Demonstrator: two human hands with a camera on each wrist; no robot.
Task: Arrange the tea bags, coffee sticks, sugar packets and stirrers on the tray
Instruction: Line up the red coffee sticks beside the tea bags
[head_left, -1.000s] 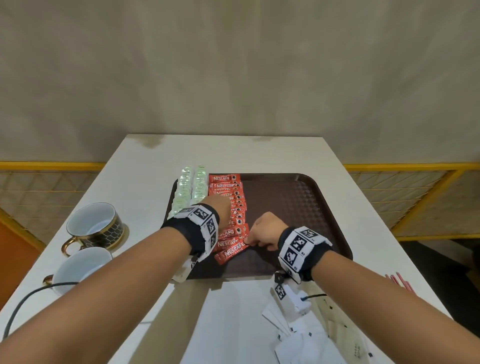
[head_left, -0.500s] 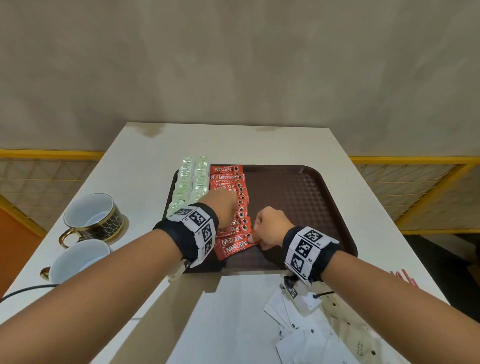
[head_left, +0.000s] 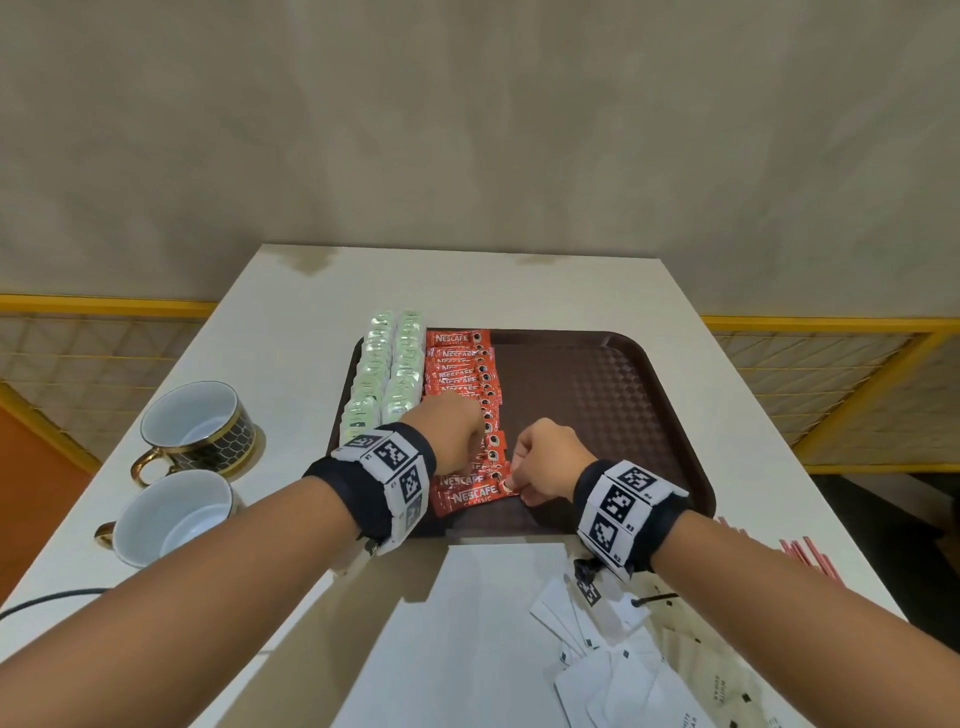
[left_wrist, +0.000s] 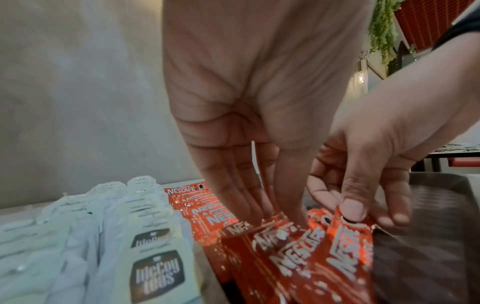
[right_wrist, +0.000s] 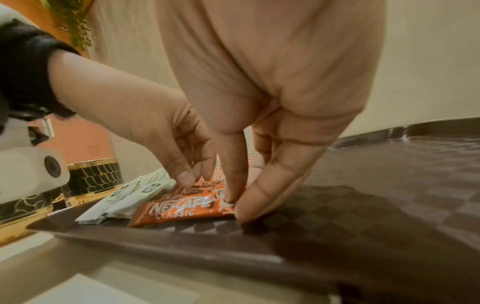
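Now right hand (head_left: 545, 460) pinching nearest coffee stick (head_left: 475, 500), left hand (head_left: 451, 434) fingertips pressing row

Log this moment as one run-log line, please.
step: aligning coffee sticks on tray | left hand: fingertips on sticks | right hand: pinching nearest stick | sugar packets: off tray

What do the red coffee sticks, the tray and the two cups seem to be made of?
Coffee sticks: probably foil or plastic film, glossy; they crinkle and glint. Tray: likely moulded plastic, dark brown, with a slightly shiny checkered texture. Cups: seemingly glazed ceramic, smooth white inside, one with black and gold outside.
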